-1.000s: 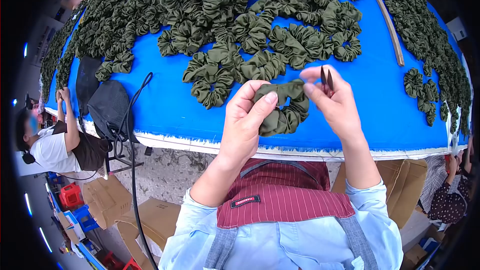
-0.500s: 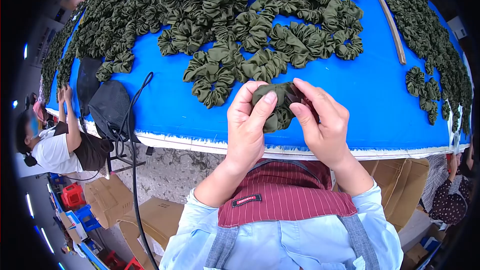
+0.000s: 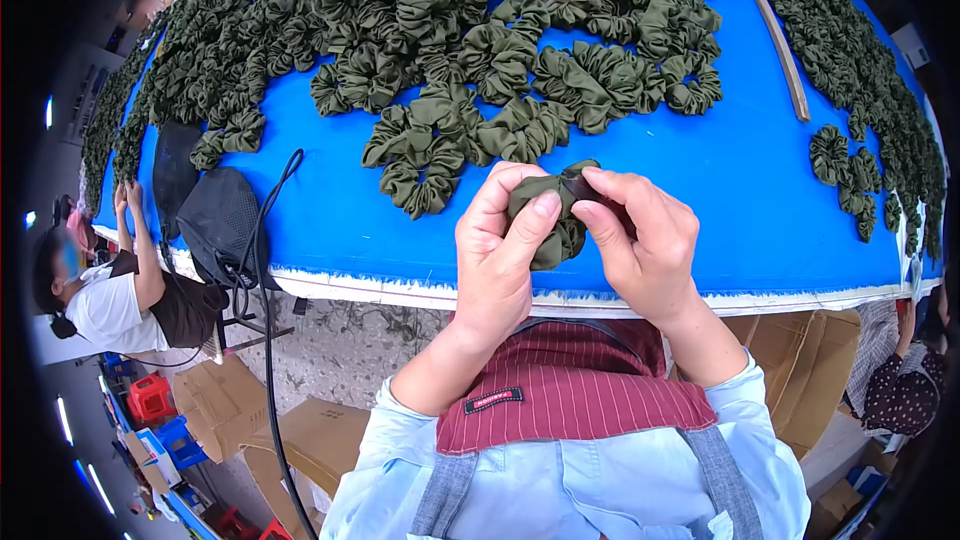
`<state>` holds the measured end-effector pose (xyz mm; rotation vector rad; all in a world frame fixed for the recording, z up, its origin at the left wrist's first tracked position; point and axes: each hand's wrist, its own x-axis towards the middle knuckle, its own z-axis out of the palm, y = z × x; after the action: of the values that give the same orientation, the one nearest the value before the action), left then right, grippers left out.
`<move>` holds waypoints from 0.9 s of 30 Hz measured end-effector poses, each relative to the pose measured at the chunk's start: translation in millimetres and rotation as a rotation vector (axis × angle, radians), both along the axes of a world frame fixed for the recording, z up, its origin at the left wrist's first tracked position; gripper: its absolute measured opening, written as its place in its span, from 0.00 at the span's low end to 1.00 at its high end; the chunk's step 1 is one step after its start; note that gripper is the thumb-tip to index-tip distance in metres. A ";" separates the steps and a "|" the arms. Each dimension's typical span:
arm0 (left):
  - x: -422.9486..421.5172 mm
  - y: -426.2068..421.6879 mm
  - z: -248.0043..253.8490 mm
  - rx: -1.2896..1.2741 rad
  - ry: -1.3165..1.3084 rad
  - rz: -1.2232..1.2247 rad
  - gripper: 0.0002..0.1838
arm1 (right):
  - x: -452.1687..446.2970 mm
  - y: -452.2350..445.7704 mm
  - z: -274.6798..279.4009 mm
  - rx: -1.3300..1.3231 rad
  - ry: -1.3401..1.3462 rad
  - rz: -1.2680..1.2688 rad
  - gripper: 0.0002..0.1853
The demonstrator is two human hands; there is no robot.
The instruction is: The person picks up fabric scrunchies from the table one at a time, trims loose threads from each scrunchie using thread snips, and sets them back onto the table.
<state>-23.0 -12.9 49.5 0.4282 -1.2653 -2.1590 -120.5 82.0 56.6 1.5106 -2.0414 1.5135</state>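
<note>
A dark green fabric scrunchie (image 3: 565, 238) is held in front of my chest, just above the table's near edge. My left hand (image 3: 497, 255) is closed around its left side, the thumb pressing on the gathered cloth. My right hand (image 3: 652, 250) pinches a small dark object (image 3: 580, 188) between thumb and fingers, against the scrunchie's right side. Most of that object is hidden by my fingers, so its kind is unclear. Beyond my hands, several matching scrunchies (image 3: 420, 155) lie at the near end of a large heap.
A blue cloth (image 3: 700, 200) covers the table, with more scrunchies (image 3: 850, 175) and a wooden strip (image 3: 770, 20) at right. At left are a black mesh bag (image 3: 222, 220), a hanging cable (image 3: 268, 340) and a co-worker (image 3: 120, 305). Cardboard boxes (image 3: 310, 440) stand below.
The scrunchie has been turned slightly in my fingers, and the dark object now shows more clearly at its upper right. My hands stay in almost the same place.
</note>
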 end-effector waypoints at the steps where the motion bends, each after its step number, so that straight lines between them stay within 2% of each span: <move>1: -0.5 -0.1 -1.0 -0.019 0.002 0.007 0.06 | -1.5 0.7 0.0 0.005 -0.008 0.014 0.13; 4: -0.9 0.0 -2.1 -0.057 0.005 0.018 0.05 | -2.0 1.9 0.1 0.013 -0.025 0.040 0.12; 8: -1.1 -0.4 -1.5 -0.004 -0.011 0.130 0.08 | 5.9 2.4 1.6 -0.323 -0.901 0.062 0.11; 9: -1.4 0.2 -3.0 -0.004 -0.011 0.131 0.08 | 8.7 1.6 2.2 -0.322 -0.901 0.063 0.11; 13: -2.8 4.2 -17.6 -1.118 -0.125 0.400 0.14 | 21.4 -2.9 5.4 -0.089 -0.843 0.106 0.06; 14: -1.9 4.7 -18.6 -1.118 -0.123 0.398 0.14 | 20.4 -2.3 5.6 -0.090 -0.843 0.104 0.06; 18: 7.6 4.0 -20.2 -0.569 0.054 0.233 0.22 | 8.1 0.8 5.6 -0.168 -0.936 0.115 0.06; 20: 5.0 -14.7 -17.8 -0.587 -0.026 0.403 0.23 | 1.5 6.1 4.0 -0.157 -0.966 0.138 0.06; 21: 3.0 -21.0 -14.8 -0.586 -0.027 0.403 0.23 | -2.2 9.3 3.2 -0.149 -0.994 0.160 0.06; 23: 0.1 -28.4 -5.8 -0.376 -0.040 0.205 0.20 | -6.6 12.2 2.6 -0.131 -1.047 0.209 0.05; 24: 0.9 -27.7 -2.1 -0.376 -0.040 0.210 0.20 | -6.5 12.0 3.5 -0.129 -1.047 0.213 0.05; 27: 3.5 -23.8 7.8 -0.253 -0.124 -0.049 0.16 | -5.8 12.4 8.5 -0.081 -1.056 0.205 0.05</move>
<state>-19.5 -36.7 57.3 0.4332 -1.6095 -2.0025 -126.3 94.4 65.2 0.9554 -2.2225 2.8570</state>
